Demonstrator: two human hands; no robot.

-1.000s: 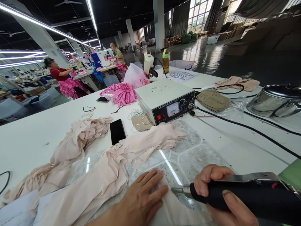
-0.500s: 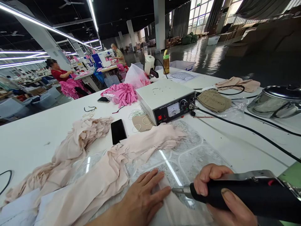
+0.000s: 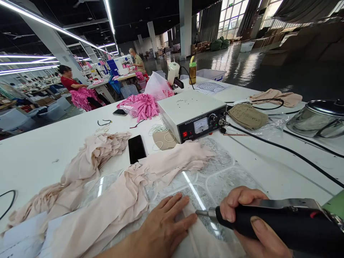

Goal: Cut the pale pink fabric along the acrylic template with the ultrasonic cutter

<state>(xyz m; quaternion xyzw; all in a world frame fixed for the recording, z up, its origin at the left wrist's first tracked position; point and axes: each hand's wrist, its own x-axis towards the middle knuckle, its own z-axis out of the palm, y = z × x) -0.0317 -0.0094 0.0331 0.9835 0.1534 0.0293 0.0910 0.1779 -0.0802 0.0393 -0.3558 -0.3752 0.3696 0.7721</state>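
My left hand (image 3: 169, 218) lies flat, fingers spread, on a pale beige fabric piece (image 3: 208, 240) over a clear template sheet (image 3: 223, 186). My right hand (image 3: 249, 215) grips a black handheld ultrasonic welder (image 3: 285, 218). Its narrow metal tip points left and sits at the fabric's edge, right beside my left index finger; whether it touches the cloth I cannot tell. Beige fabric pieces are stacked left of my left hand (image 3: 107, 211), with another stack (image 3: 174, 157) beyond it. The lower part of the fabric piece leaves the frame.
A control box (image 3: 193, 104) with a dial and lit red switch stands behind, a black cable (image 3: 290, 150) running right. Around are a phone (image 3: 136, 148), pink strips (image 3: 145, 105), brown templates (image 3: 248, 115) and a glass-bodied pot (image 3: 317, 122). Two people work at the back left.
The view has shifted slightly, so the scene sits a little further right. Both hands, the welder and the fabric hold almost the same position.
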